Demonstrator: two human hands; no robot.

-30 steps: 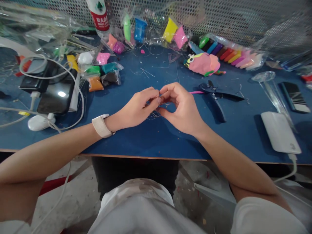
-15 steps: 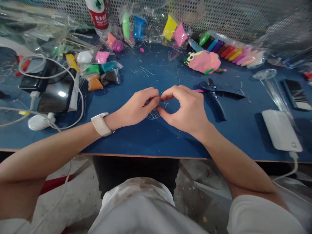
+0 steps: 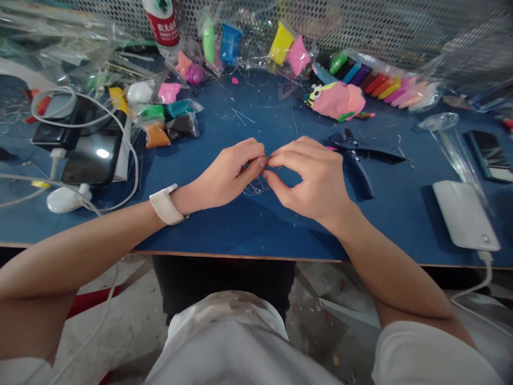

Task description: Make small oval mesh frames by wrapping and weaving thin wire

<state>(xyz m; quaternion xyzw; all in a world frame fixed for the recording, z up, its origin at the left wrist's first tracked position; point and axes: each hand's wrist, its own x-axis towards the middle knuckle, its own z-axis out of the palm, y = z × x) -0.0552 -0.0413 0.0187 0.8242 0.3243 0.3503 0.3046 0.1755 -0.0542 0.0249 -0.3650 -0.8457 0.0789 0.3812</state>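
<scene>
My left hand (image 3: 236, 168) is closed, thumb and forefinger pinching thin silvery wire (image 3: 256, 187) bent into loops. Facing it, my right hand (image 3: 310, 174) pinches at the same wire, its fingertips nearly touching the left ones. The wire's loops hang just below the fingertips, close to the table; the gripped part is hidden by the fingers. Right of my right hand lie dark-handled pliers (image 3: 352, 152), spread apart. Behind them rests a pink clay figure (image 3: 336, 100) with a yellow-green head and a round eye.
Soft clay packets (image 3: 156, 135) and a black phone (image 3: 94, 155) with white cables lie left. A red-labelled bottle (image 3: 162, 24) stands behind. Coloured clay sticks (image 3: 377, 83) line the back right. A white power bank (image 3: 465, 214) sits right, near the blue table's (image 3: 224, 232) front edge.
Both hands have shifted slightly to the right, and the right fingers have straightened a little and drawn closer together. The wire stays between them.
</scene>
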